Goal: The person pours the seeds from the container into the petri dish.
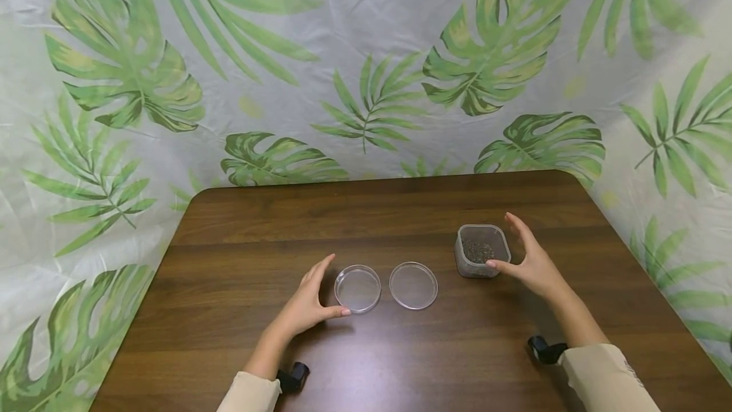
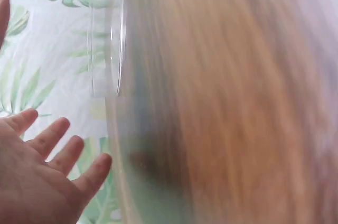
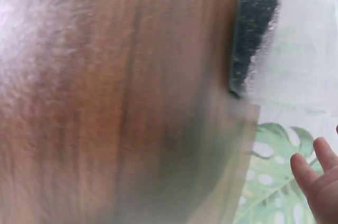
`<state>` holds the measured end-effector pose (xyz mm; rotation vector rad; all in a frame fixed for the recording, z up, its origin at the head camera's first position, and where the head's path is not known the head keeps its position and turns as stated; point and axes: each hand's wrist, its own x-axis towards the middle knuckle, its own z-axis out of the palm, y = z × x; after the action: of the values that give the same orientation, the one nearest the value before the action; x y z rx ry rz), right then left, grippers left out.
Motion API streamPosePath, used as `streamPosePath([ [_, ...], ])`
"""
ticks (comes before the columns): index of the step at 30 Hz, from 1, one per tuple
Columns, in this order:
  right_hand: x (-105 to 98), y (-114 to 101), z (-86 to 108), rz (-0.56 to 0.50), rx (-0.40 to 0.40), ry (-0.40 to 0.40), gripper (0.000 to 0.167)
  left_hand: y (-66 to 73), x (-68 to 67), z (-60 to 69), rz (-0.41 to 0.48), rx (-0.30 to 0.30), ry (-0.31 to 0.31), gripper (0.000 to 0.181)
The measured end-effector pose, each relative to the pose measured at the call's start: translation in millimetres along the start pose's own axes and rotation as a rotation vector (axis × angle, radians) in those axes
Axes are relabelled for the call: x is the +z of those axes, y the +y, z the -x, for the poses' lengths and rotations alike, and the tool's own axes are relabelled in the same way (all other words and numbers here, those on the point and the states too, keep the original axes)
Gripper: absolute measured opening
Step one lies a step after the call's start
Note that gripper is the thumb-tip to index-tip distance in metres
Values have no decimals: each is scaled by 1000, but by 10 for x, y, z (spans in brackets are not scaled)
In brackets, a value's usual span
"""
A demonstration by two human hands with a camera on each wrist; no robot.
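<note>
Two clear round petri dish halves lie side by side on the table: a left dish and a right dish. My left hand is spread around the left side of the left dish, thumb near its front rim; whether it touches is hard to tell. In the left wrist view the fingers are apart from the dish wall. A clear square plastic container holds dark grains. My right hand stands at its right side, fingers spread, thumb at the near corner.
The brown wooden table has a far edge against a leaf-patterned cloth. Black wrist cameras are strapped to the left wrist and the right wrist. Table surface lies in front of both dishes.
</note>
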<state>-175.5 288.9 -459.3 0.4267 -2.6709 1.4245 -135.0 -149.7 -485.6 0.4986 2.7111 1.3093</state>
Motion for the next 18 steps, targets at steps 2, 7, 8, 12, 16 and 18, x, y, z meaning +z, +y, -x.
streamPosePath([
  [2,20,49,0,-8,15,-4,100,-32,15,-15,40,-3,-10,107],
  [7,64,128,3,-30,70,-26,101,-119,35,-62,120,13,-49,105],
  [8,75,134,2,-39,77,-32,101,-138,38,-70,129,18,-57,104],
  [12,117,158,-2,-88,83,-49,100,-215,60,-91,113,32,-70,101],
  [16,151,174,-9,-129,67,-51,99,-276,99,-100,88,47,-44,97],
  [18,162,190,-12,-134,70,-48,99,-291,122,-107,71,57,-27,95],
])
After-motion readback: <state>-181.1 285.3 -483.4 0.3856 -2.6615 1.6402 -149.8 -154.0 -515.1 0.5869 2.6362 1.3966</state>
